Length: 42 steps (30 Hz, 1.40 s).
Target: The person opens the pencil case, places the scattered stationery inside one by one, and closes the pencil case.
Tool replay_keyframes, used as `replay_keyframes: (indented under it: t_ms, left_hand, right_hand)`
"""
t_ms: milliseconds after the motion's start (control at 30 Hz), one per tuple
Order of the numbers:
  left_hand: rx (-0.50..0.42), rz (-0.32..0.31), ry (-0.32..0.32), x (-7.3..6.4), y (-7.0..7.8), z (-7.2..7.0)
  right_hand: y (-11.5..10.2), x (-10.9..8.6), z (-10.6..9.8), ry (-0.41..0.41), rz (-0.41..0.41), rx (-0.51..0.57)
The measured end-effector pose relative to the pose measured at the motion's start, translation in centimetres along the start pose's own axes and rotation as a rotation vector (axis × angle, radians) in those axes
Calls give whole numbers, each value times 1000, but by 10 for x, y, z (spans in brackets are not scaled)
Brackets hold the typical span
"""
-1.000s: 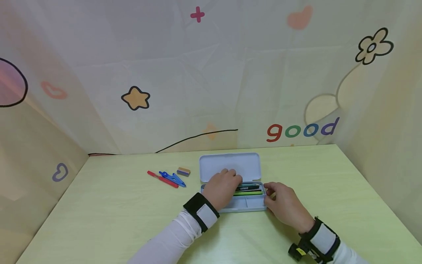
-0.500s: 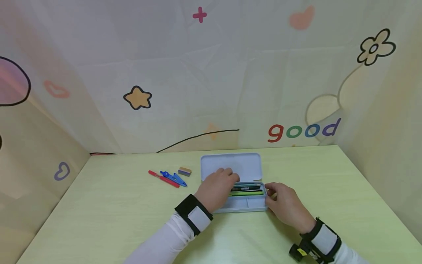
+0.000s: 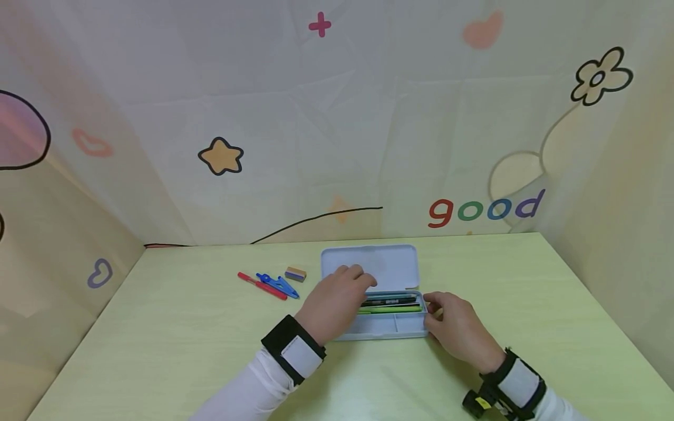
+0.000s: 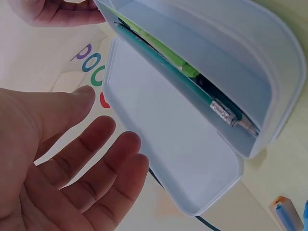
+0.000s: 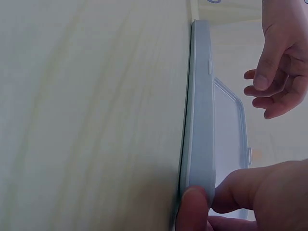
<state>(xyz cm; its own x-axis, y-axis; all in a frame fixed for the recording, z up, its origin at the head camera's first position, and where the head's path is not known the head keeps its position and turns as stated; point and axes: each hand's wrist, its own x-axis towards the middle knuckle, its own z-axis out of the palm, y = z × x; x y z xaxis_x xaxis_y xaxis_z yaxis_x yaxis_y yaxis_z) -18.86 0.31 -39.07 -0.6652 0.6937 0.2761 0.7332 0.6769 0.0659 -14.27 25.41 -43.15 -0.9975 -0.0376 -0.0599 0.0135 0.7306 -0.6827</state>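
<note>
A pale blue pencil case [image 3: 363, 337] lies on the table with its lid [image 3: 389, 263] raised. Inside are a light green pen [image 4: 168, 55], a teal pencil [image 4: 187, 84] with a metal eraser end, and a black pen [image 3: 389, 302]. My left hand [image 3: 332, 304] hovers over the left part of the case, fingers loosely bent and holding nothing; it hides that end in the head view. At the right end, my right hand [image 3: 458, 324] pinches the case's corner between thumb and fingers, seen close up in the right wrist view.
Left of the case lie a red pen [image 3: 271, 290], a blue compass [image 3: 279, 284] and an eraser [image 3: 296, 273] with a tan and purple-grey body. A printed curtain [image 3: 295, 117] hangs behind the table [image 3: 174, 339] and at both sides.
My left hand has drawn back to the left over the case, uncovering more of the pens. My right hand has stayed at the case's right end.
</note>
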Motion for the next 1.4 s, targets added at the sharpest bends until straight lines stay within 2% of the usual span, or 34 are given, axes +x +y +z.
replay_keyframes:
  t_ms: [267,500,833,1100,1400]
  left_hand:
    - [-20,-7,45,-9,-6,-10]
    - [-44,-40,68,-19,-13,-19]
    - [-59,-76,108,-35,-29,-22]
    - [-44,-87,164,-47,-40,-25]
    - [-37,-137,169,-62,-57,-27]
  right_hand:
    - [-1,0,0,2,6,-6]
    - [-1,0,0,5,6,-1]
    - [-1,-1,0,5,11,0]
    - [-1,0,1,6,13,8]
    - [0,-1,0,10,0,-10]
